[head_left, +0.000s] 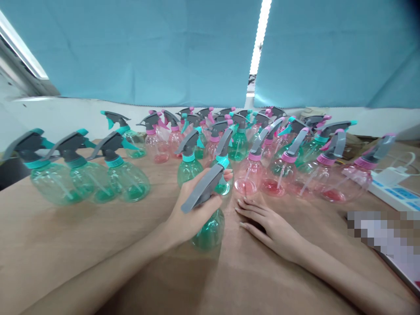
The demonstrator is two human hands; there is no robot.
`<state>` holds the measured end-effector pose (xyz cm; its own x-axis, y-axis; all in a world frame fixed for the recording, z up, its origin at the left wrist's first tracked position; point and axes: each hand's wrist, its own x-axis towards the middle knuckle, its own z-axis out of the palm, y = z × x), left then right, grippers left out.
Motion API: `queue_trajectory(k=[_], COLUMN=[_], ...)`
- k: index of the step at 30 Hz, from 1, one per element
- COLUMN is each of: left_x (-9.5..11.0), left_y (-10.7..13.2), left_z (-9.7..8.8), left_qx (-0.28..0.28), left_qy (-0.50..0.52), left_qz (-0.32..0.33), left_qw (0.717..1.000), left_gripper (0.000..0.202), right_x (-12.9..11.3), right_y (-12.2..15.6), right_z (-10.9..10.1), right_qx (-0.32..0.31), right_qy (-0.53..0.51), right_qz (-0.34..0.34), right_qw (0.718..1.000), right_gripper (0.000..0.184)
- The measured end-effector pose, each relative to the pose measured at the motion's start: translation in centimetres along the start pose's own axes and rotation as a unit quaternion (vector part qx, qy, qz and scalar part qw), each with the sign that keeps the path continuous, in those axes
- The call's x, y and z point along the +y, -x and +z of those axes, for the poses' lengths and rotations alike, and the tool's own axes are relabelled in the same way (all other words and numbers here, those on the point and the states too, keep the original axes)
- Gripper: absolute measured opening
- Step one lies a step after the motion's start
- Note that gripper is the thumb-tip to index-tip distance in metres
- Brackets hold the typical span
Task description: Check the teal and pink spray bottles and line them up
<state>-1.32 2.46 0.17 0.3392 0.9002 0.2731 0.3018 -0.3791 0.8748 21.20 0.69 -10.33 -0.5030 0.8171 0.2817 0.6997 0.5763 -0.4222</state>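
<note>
Fingers [227, 176] of the left hand [193, 221] were closed around the neck of a green spray bottle [208, 232], which was roughly upright at the near side of the table [131, 258]. Its grey lever [204, 187] slanted back over the hand towards the wearer. Whether its base touched the wood or hung just above it was hard to tell from this angle.

Palm down, the right hand [277, 227] held nothing; its fingers were stretched forward and slightly apart, the tips just short of the leftmost of 4 pink bottles [249, 177] lined up at the front right.

Judging by the layout, the work was partly done. At the left, 3 green bottles [87, 177] stood side by side in a slanting row, well apart from the others. At the front right, the 4 pink bottles made up their own uneven line. Between and behind these 2 groups, green and pink stood mixed and overlapping in a crowded cluster [238, 146], which looked like the larger share left unsorted. Spray heads sat on every bottle whose neck showed, so that part seemed complete. The bottle in the left hand belonged to neither row, standing apart in front of the cluster.
</note>
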Motion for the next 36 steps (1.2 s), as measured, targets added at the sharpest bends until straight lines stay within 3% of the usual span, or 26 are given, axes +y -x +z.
queue_trajectory(k=[12,20,36], left_x=[0.6,1.5,1.1], left_y=[0.2,-0.2,-0.1], left_z=[-0.1,0.0,0.0], left_qx=[-0.008,0.009,0.015], left_qy=[-0.006,-0.014,-0.061], left_qz=[-0.03,-0.019,-0.009], left_qw=[1.0,1.0,0.998], left_gripper=[0.041,0.028,0.01], right_x=[0.2,-0.1,0.0], right_y=[0.0,-0.1,-0.1], right_z=[0.1,-0.1,0.0], right_qx=[-0.004,0.002,0.003], right_qy=[0.001,-0.015,-0.011], right_qz=[-0.001,-0.002,-0.005], right_qw=[1.0,1.0,1.0], right_gripper=[0.041,0.04,0.04])
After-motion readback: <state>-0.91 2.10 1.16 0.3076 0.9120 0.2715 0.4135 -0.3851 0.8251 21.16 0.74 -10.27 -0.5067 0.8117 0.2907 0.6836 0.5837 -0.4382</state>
